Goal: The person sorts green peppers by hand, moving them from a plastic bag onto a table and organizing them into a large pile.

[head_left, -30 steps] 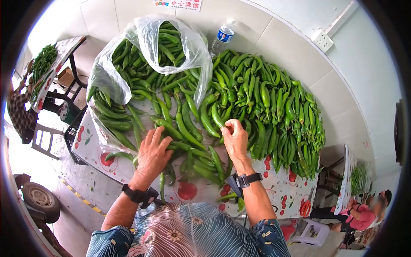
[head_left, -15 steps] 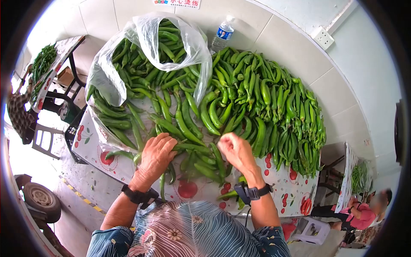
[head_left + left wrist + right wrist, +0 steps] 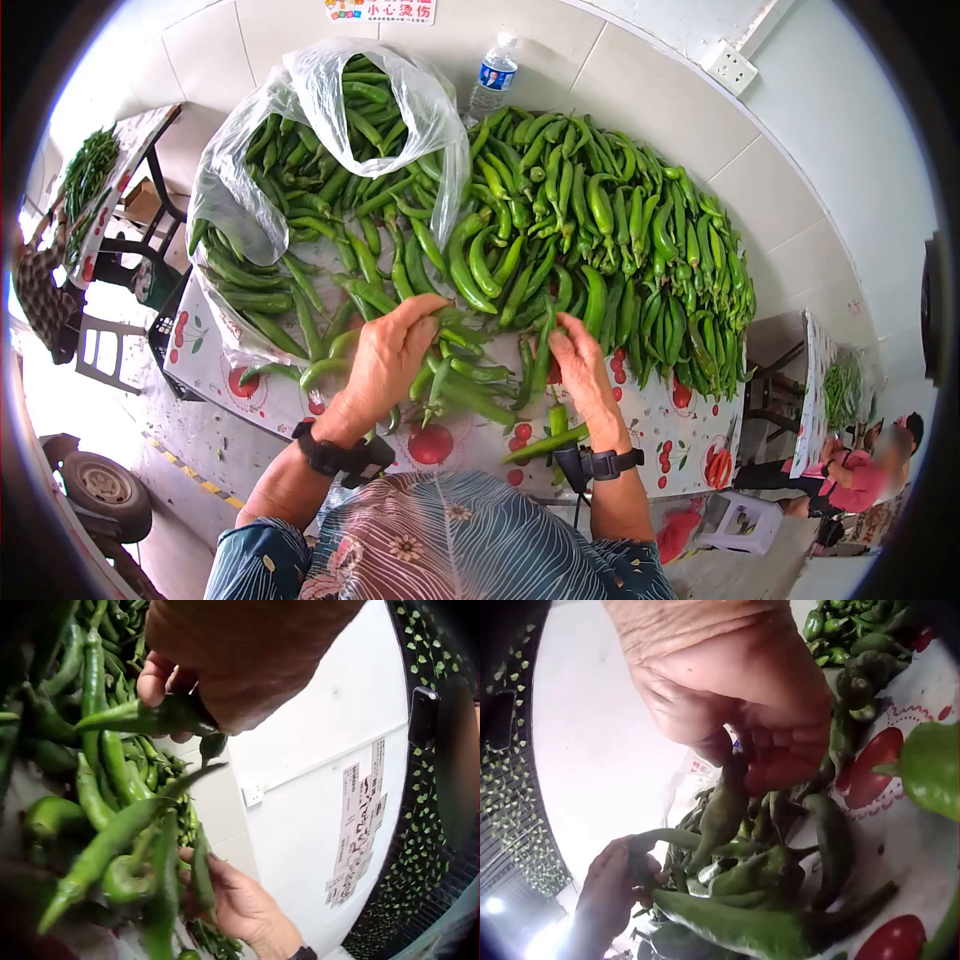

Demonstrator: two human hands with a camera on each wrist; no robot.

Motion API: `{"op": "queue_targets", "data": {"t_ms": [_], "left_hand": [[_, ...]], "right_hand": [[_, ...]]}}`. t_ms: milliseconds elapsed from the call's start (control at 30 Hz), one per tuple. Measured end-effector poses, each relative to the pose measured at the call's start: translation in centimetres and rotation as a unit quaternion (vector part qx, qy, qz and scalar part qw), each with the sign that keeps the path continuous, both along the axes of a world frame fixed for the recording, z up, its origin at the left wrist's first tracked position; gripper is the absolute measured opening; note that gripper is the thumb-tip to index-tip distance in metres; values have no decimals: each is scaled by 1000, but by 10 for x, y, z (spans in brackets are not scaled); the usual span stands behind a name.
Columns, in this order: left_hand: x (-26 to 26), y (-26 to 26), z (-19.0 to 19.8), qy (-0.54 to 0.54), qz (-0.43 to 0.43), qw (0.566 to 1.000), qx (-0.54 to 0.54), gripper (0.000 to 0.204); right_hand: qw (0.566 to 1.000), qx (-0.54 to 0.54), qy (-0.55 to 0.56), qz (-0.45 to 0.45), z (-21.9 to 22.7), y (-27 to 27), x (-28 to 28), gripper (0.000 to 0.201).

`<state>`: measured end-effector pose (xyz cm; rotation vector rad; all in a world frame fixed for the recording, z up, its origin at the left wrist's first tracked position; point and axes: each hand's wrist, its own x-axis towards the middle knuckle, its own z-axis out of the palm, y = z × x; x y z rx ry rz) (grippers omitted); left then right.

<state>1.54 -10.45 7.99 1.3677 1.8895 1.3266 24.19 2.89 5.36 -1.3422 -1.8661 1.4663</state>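
Your left hand (image 3: 388, 358) pinches one pepper (image 3: 176, 715), your right hand (image 3: 584, 368) another pepper (image 3: 721, 812), both below the head view's centre; a slack pinch could drop either among the loose peppers (image 3: 478, 396).

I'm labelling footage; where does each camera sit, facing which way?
Head: on the head, facing forward and down at peppers; left hand, right hand, forearms and shirt show.
Left wrist: worn there, facing the left hand's pepper; both hands show.
Right wrist: worn there, facing the right hand's pepper; both hands show.
Wrist views share green leaves.
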Motion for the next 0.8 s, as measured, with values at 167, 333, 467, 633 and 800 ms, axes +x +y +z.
{"op": "queue_targets", "data": {"t_ms": [167, 333, 467, 633, 800], "left_hand": [[0, 29, -9, -239, -68, 967, -53, 33], [17, 53, -14, -315, -90, 943, -51, 54], [26, 72, -5, -304, -112, 945, -50, 51], [31, 102, 1, -220, -147, 963, -50, 40], [36, 139, -38, 40, -114, 991, 58, 44]], "right_hand": [[994, 73, 73, -40, -25, 24, 5, 41], [993, 52, 94, -45, -23, 44, -6, 42], [995, 74, 20, -59, -7, 56, -17, 39], [982, 159, -39, -95, 5, 61, -14, 35], [959, 238, -117, -97, -1, 70, -8, 34]]}}
